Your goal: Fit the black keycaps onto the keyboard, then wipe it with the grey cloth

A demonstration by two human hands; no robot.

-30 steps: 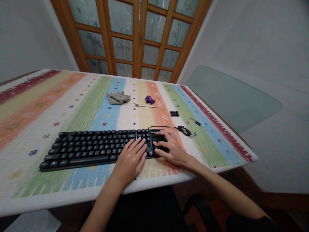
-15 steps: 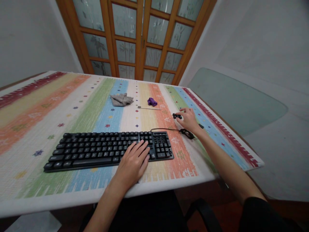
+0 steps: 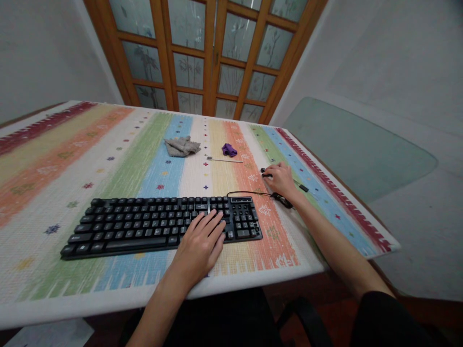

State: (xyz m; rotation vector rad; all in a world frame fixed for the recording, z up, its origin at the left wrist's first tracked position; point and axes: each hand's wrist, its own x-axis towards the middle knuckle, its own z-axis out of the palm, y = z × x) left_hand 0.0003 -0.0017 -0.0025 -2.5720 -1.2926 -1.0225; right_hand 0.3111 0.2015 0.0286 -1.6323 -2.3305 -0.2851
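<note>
A black keyboard lies along the near side of the table. My left hand rests flat over its right part, fingers spread on and just above the keys; it holds nothing, and the keys beneath are hidden. To the right, beyond the number pad, my right hand bends down to the cloth with thumb and fingertips drawn together. Small black pieces, perhaps keycaps, show at those fingertips, too small to tell apart. Beside the right wrist lies the keyboard's bundled black cable.
A grey cloth lies crumpled farther back, with a bunched purple cloth to its right. Before them lies a thin brush-like stick. A small dark plug-like piece lies right of my right hand. The striped tablecloth covers the table.
My right hand has lowered and its fingers have closed in over the small black pieces, which are now more hidden. My left hand stays on the keyboard. The view has shifted slightly.
</note>
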